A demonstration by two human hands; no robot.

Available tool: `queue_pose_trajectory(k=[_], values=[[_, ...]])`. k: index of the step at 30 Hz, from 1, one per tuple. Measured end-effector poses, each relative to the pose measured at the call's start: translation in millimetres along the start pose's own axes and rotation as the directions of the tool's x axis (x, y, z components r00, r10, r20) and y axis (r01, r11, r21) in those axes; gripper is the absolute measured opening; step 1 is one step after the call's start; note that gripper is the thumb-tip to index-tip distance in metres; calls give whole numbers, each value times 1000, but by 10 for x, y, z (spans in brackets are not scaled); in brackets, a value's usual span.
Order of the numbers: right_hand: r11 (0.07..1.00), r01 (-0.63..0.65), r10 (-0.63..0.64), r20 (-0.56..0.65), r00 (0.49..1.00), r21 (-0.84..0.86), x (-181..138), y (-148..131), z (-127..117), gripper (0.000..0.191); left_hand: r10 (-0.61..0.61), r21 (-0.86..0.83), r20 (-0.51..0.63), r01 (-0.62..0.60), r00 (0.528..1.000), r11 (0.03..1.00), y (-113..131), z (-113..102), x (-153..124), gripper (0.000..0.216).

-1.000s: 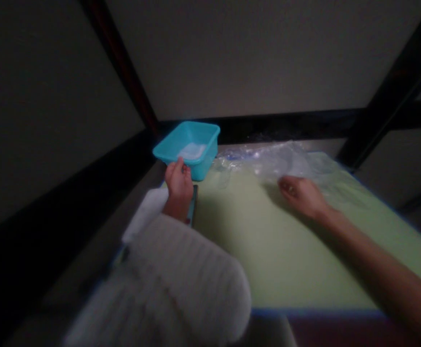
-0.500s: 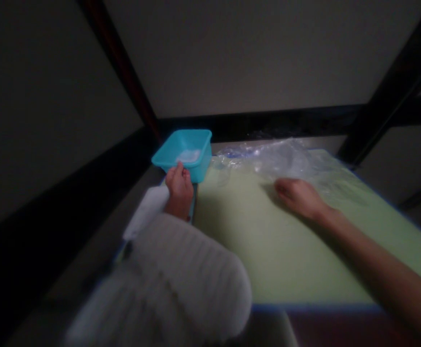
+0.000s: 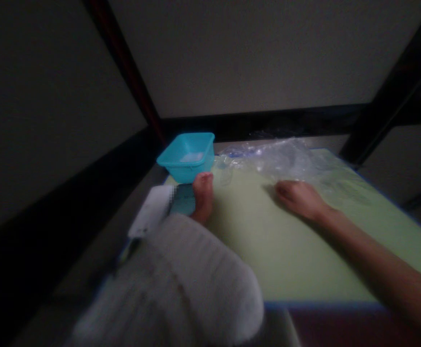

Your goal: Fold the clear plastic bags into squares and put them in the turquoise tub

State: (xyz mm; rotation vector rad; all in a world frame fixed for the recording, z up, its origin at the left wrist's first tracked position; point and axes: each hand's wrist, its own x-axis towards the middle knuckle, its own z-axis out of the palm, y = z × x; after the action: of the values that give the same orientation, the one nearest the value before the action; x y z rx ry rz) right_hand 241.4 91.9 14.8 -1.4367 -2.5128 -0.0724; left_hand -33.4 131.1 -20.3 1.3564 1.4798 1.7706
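Observation:
My left hand (image 3: 203, 190) is just in front of the turquoise plastic tub (image 3: 186, 172), at its right corner. Its fingers are curled together, and blur hides anything between them. A pale, whitish item (image 3: 191, 157) lies inside the tub. My right hand (image 3: 299, 196) rests on the yellow-green tabletop (image 3: 268, 250) with its fingers closed in a loose fist. Whatever it holds, if anything, is out of sight. Just behind that hand spreads a crumpled sheet of clear plastic (image 3: 286, 156).
Left of my left hand lie a white object (image 3: 150, 212) and a teal, printed flat item (image 3: 183, 200). The table has a blue edge. A wall (image 3: 250, 62) with dark beams rises close behind it. A pale, ribbed sleeve (image 3: 203, 274) covers much of the lower left.
My left hand has moved right, away from the tub's front rim, uncovering the teal item. My right hand stays in place. The view has shifted slightly.

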Motion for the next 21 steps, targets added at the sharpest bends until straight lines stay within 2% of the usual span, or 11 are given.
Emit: queue_pose_trajectory(k=[3, 6, 9, 13, 15, 18, 21], values=[[1000, 8, -7, 17, 1000, -20, -6, -10, 11, 18, 83, 248, 252, -147, 964, 957, 7, 147, -180, 22], [999, 12, -11, 28, 1000, -42, -8, -34, 11, 19, 88, 409, 470, -305, 878, 860, 64, 188, -333, 32], [997, 38, -37, 30, 999, -66, -14, -56, 1, 19, 70, 482, 612, -442, 788, 756, 174, 161, -484, 35], [995, 53, -52, 26, 998, -80, -32, -65, -21, 20, 62, 484, 736, -589, 674, 647, 433, 104, -767, 47], [996, 53, -52, 19, 998, -77, -38, -58, -22, 19, 61, 467, 820, -726, 569, 505, 596, 70, -927, 50], [993, 104, -105, -10, 994, -58, -38, -49, 11, 16, 55, 407, 880, -807, 473, 429, 796, 1, -1134, 33], [985, 168, -170, -65, 983, -38, -32, -63, 75, 18, 99, 314, 920, -863, 380, 396, 863, -85, -1278, 18]])
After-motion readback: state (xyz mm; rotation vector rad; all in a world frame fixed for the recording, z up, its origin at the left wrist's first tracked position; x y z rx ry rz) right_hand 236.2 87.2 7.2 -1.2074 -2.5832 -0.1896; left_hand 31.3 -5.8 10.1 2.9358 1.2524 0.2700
